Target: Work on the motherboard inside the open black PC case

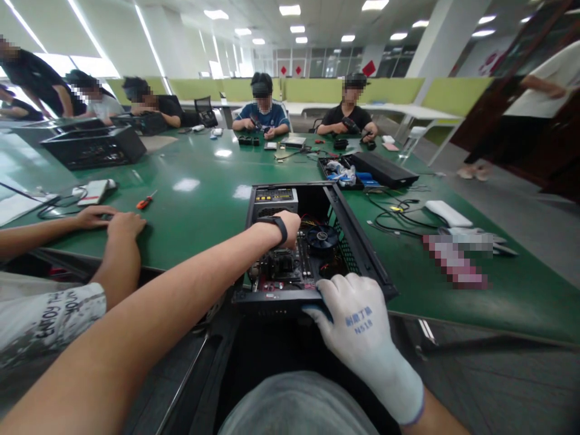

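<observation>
Under both hands, open black computer case with exposed motherboard

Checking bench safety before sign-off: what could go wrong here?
1. The bare left hand reaches inside the open PC case above the motherboard; static or a slip might damage parts.
2. The case overhangs the green table edge, steadied only by the gloved right hand; it could tip.
3. The fan and loose wires sit near the fingers.
</observation>
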Demonstrator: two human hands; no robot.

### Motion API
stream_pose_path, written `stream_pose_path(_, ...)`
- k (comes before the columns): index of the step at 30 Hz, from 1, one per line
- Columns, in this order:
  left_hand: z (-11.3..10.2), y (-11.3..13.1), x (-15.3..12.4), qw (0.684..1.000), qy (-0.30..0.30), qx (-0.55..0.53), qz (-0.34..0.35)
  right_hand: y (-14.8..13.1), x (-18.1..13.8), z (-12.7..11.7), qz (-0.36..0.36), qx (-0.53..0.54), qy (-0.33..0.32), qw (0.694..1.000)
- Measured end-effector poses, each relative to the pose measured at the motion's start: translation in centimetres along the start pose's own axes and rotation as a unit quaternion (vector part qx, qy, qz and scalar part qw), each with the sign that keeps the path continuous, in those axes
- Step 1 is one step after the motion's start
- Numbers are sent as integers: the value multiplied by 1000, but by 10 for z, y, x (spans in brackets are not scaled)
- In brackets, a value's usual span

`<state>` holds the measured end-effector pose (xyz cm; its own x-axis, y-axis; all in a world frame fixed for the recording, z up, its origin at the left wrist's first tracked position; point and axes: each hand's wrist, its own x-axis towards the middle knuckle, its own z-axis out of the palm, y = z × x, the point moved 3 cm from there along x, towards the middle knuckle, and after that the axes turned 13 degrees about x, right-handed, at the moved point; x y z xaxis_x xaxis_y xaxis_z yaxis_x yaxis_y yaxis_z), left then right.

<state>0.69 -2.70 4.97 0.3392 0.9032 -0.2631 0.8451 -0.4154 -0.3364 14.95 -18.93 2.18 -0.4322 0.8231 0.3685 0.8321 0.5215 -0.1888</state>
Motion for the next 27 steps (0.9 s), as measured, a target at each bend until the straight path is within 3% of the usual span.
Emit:
stream_pose_path(9, 21, 9, 15, 992, -115, 56, 19, -4, -12, -3, -3, 11, 9, 1000)
stream_pose_path(20, 47, 5, 50, 992, -122, 28, -3, -4, -12, -3, -3, 9, 8, 1000)
stream_pose_path(27, 51, 6, 54, 990, -135, 46, 8, -5, -11, -3, 4, 11, -4, 1000)
